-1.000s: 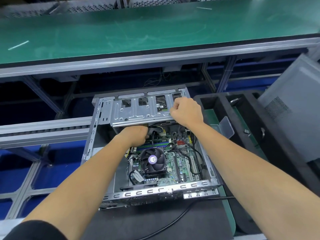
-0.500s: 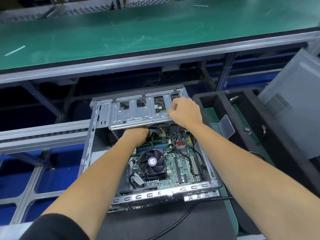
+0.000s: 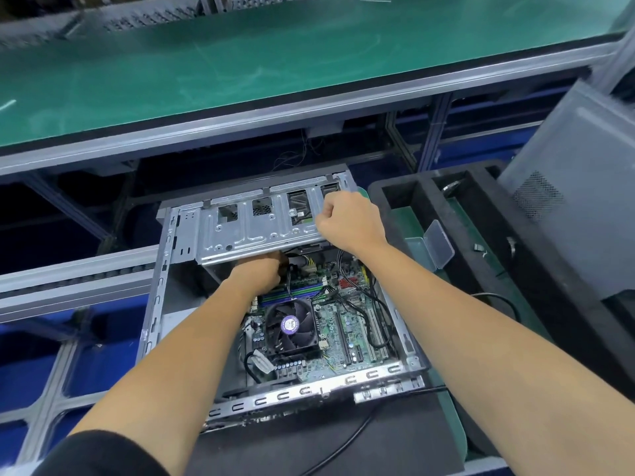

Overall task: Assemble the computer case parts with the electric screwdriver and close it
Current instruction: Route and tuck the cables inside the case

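An open computer case (image 3: 154, 304) lies on its side before me, its motherboard and black CPU fan (image 3: 290, 326) exposed. A silver metal drive cage (image 3: 254, 231) spans the far end of the case. My right hand (image 3: 348, 218) is closed on the cage's right end. My left hand (image 3: 259, 271) reaches under the cage's front edge, fingers hidden among the cables there. The grey side panel (image 3: 577, 187) leans at the right. No electric screwdriver is in view.
A black foam tray (image 3: 488, 269) stands right of the case, holding a small clear plastic box (image 3: 433, 243) and small parts. A black cable (image 3: 343, 441) runs across the dark mat near me. A green conveyor belt (image 3: 275, 56) runs behind.
My left hand has pushed a little further under the cage. My right hand stays gripped on the cage's right end. The view has shifted slightly.
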